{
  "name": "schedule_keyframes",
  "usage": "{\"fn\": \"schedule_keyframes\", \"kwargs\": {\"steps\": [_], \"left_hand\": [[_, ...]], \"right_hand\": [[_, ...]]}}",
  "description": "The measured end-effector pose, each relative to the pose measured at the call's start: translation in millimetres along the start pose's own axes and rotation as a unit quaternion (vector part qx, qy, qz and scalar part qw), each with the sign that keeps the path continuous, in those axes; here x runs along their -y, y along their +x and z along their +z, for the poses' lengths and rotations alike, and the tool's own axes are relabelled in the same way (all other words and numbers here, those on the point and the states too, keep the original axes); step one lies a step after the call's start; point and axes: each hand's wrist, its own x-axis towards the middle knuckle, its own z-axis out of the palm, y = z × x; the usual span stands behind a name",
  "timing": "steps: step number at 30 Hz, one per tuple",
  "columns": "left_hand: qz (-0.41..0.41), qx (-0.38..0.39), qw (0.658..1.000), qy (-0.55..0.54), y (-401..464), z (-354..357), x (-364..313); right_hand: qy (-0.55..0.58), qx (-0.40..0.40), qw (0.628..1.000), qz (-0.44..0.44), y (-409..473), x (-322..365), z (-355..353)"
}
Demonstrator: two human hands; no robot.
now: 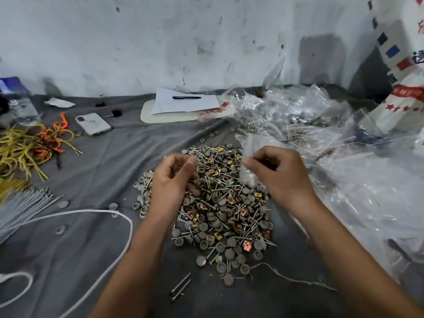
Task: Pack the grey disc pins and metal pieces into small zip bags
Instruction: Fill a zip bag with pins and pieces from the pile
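Item: mixed pile of grey disc pins and small square metal pieces, brass and copper coloured, heaped on a grey cloth near its middle, a few pins strayed toward the near edge. Left hand: over the left side of the pile, fingers curled with thumb meeting fingertips as if pinching parts; what it holds is too small to tell. Right hand: above the right side of the pile, fingers pinching a small clear zip bag, blurred, mouth not readable. Filled bags: heaped toward the far right corner of the cloth. Also present: phone, pen on paper by the far edge, yellow and orange ties at the left edge, white cord looping across the near left. Risks, as judged: the bag mouth is limp and held by one hand only, so parts may miss it and drop back into the pile; sharp pin shafts may pierce the thin film or prick fingers; a wrong count or mix is likely, since both kinds lie tangled together; loose pins may roll off the near edge unnoticed.
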Motion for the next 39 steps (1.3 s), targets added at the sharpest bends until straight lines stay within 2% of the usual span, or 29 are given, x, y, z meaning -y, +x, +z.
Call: {"fn": "schedule_keyframes", "kwargs": {"steps": [3, 5, 7, 11, 14, 16, 18, 20, 23, 25, 28, 30, 32, 36, 39], "left_hand": [[-0.052, 0.055, 0.996, -0.045, 9, -4, 9], [-0.098, 0.105, 0.98, -0.14, 13, -12, 10], [-0.122, 0.107, 0.963, -0.214, 16, -25, 11], [-0.103, 0.029, 0.971, -0.212, 21, -53, 15], [-0.096, -0.05, 0.957, -0.27, 26, -65, 11], [-0.094, -0.092, 0.962, -0.24, 27, -66, 9], [-0.112, -0.085, 0.971, -0.192, 24, -63, 8], [-0.145, -0.031, 0.969, -0.197, 20, -60, 3], [-0.151, 0.05, 0.958, -0.238, 19, -59, -4], [-0.155, 0.078, 0.953, -0.25, 20, -59, -1], [-0.168, 0.129, 0.952, -0.219, 21, -59, 3], [-0.161, 0.148, 0.952, -0.213, 21, -61, 6], [-0.149, 0.111, 0.958, -0.217, 25, -67, 10], [-0.135, -0.024, 0.956, -0.257, 33, -84, 12], [-0.135, -0.075, 0.955, -0.255, 35, -97, 13]], "right_hand": [[0.226, 0.111, 0.968, 0.013, 1, 23, 44], [0.313, 0.137, 0.94, 0.02, 4, 31, 68], [0.343, 0.142, 0.927, 0.048, 9, 35, 88], [0.313, 0.135, 0.934, 0.11, 13, 30, 106], [0.357, 0.117, 0.911, 0.168, 16, 28, 112], [0.405, 0.104, 0.888, 0.191, 19, 28, 115], [0.462, 0.115, 0.856, 0.201, 22, 31, 119], [0.488, 0.136, 0.84, 0.194, 25, 34, 122], [0.47, 0.164, 0.852, 0.161, 26, 36, 123], [0.469, 0.182, 0.853, 0.137, 27, 38, 122], [0.487, 0.211, 0.839, 0.115, 30, 41, 122], [0.476, 0.213, 0.845, 0.118, 32, 41, 122], [0.437, 0.192, 0.868, 0.14, 34, 38, 123], [0.349, 0.119, 0.912, 0.181, 32, 24, 119], [0.24, 0.101, 0.949, 0.177, 29, 17, 114]]}}
